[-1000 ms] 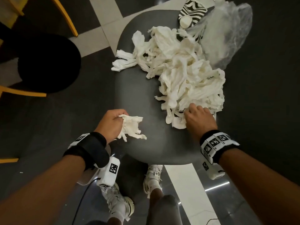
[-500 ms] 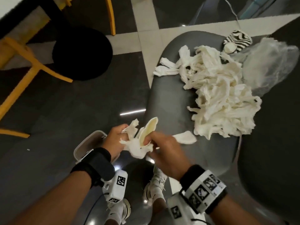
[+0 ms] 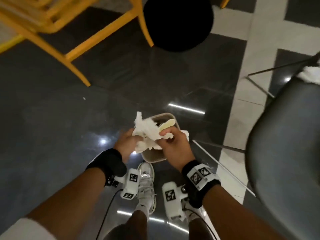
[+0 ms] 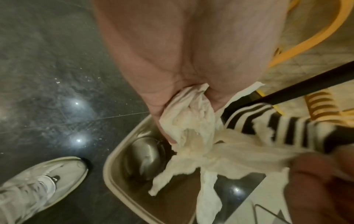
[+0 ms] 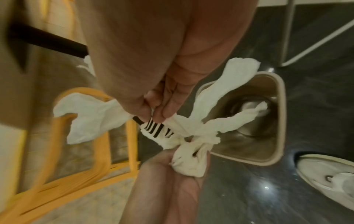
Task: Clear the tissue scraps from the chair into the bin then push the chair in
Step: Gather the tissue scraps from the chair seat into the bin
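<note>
Both hands hold one bunch of white tissue scraps [image 3: 147, 132] just above the open beige bin [image 3: 154, 159] on the floor. My left hand [image 3: 136, 138] grips a wad of it, seen close in the left wrist view as tissue scraps [image 4: 193, 125] hanging over the bin [image 4: 114, 165]. My right hand [image 3: 167, 135] pinches the other end between thumb and fingertips [image 5: 164, 113]. A black-and-white striped bit [image 5: 153, 128] shows by those fingertips; what it is I cannot tell. The grey chair [image 3: 285, 153] is at the right edge, with more scraps [image 3: 310, 75] on it.
A yellow chair frame [image 3: 78, 49] and a round black stool seat [image 3: 178, 23] stand ahead on the dark glossy floor. My white shoes [image 3: 146, 184] are right behind the bin. A thin metal chair leg [image 3: 216, 160] runs beside the bin's right side.
Both hands have left the chair seat and carried the tissue bunch left and down over the bin. The view has swung left, leaving the chair at the right edge.
</note>
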`<state>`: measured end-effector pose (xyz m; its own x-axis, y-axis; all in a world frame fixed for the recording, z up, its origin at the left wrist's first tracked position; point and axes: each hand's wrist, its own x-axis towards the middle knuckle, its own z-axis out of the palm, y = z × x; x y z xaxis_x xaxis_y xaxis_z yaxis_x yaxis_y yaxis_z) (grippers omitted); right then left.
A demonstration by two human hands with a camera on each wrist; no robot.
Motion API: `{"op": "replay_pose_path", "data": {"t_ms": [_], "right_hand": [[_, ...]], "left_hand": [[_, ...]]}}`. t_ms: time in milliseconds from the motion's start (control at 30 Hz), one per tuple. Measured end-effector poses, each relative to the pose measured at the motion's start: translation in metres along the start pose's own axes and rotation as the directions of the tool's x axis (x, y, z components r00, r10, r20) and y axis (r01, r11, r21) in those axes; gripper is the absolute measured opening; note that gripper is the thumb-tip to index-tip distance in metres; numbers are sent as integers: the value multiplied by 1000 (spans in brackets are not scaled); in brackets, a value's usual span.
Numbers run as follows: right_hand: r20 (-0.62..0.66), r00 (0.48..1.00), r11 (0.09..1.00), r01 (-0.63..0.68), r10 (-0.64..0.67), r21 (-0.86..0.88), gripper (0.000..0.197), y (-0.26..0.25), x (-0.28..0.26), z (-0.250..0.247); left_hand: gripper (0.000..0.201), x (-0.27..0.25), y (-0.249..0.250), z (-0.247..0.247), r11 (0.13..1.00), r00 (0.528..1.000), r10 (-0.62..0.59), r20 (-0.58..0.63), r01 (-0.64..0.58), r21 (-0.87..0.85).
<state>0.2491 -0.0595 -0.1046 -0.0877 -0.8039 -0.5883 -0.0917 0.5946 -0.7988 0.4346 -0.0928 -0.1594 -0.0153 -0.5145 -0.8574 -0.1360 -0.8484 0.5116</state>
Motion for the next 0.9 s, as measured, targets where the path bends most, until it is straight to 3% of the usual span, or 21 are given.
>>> {"op": "replay_pose_path", "data": {"t_ms": [133,267,367,433,500,667,767,900], "right_hand": [[-47,982,967,-189,184,-171,18,60,39,7],[39,956,911,-264,291,-315,38,99,65,13],[218,941,909,-161,259,-385,75,110,73,14],[281,930,872,-74,235,-484,69,84,65,8],[261,923,821,-91,282,-564,51,62,55,-5],[158,942,882,-204,295,-425,24,5,20,-68],[58,965,921,-226,256,-319,19,-21,-10,-119],[-120,976,966,-199,181,-162,23,-26,-52,-207]], "left_hand": [[31,15,-21,9,998,998,-60,0,60,-12],[48,33,-50,16,996,992,-86,92,82,46],[55,22,-38,25,987,994,-30,106,13,159],[51,9,-20,31,969,995,-11,95,-13,248],[30,0,-1,36,954,999,13,46,-26,298],[7,5,53,50,880,980,194,33,-189,435],[14,4,100,77,808,975,213,66,-214,549],[23,-40,183,156,681,934,288,211,-355,640]]}}
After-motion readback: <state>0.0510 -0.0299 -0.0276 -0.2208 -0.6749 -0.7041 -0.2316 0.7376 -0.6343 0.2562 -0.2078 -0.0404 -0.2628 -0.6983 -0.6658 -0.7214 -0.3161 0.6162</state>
